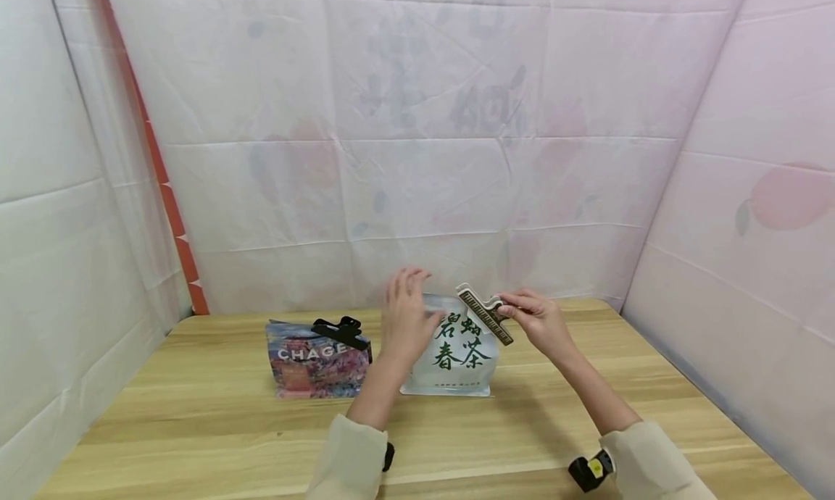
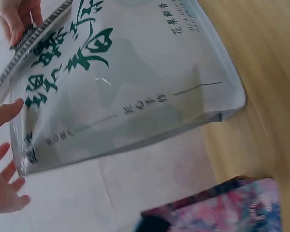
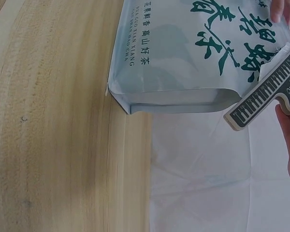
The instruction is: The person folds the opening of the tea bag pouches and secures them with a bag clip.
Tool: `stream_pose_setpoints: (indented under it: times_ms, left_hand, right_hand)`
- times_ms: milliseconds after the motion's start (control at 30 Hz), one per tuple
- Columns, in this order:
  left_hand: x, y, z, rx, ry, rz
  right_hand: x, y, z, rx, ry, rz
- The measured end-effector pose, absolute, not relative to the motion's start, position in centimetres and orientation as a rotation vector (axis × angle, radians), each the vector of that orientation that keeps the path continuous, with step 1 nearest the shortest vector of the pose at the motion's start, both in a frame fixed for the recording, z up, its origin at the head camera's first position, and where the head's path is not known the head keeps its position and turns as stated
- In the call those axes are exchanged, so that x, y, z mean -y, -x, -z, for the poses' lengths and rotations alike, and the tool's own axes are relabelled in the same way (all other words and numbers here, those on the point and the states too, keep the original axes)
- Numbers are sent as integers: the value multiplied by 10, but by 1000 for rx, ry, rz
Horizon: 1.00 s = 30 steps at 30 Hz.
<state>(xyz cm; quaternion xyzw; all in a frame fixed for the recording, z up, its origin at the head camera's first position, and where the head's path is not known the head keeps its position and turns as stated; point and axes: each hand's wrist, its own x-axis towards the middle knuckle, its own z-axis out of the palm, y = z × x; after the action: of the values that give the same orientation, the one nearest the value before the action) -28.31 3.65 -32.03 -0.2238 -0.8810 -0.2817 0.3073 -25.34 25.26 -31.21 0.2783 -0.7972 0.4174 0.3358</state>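
Observation:
A pale tea bag [image 1: 450, 366] with green lettering stands upright on the table. At its upper left is my left hand [image 1: 406, 319], fingers spread and loosely bent; in the left wrist view the thumb and fingers lie on either side of the bag's top edge with a gap between them. My right hand [image 1: 536, 322] pinches a wide bag clip [image 1: 484, 313] by its handle, thumb and fingers together. Piano keys are printed along the clip [image 3: 266, 89], which is tilted and overlaps the bag's upper right corner in the head view.
To the left stands a colourful floral pouch [image 1: 313, 373] with a black clip [image 1: 341, 332] across its top right. Both bags rest on the wooden table [image 1: 215, 427]. White cloth sheets [image 1: 417, 181] hang at the back and both sides.

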Motion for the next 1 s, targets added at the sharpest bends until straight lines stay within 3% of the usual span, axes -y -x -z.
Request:
stream_pose_setpoints:
  times_ms: [167, 267, 1000]
  left_hand:
    - [-18, 285, 336, 2366, 483, 1441]
    - [-11, 285, 343, 2445, 491, 1599]
    - [-10, 280, 344, 2556, 506, 1474]
  right_hand:
    - [-253, 254, 312, 2074, -734, -1092]
    - [-253, 254, 311, 2076, -734, -1082]
    - [-242, 252, 302, 2171, -774, -948]
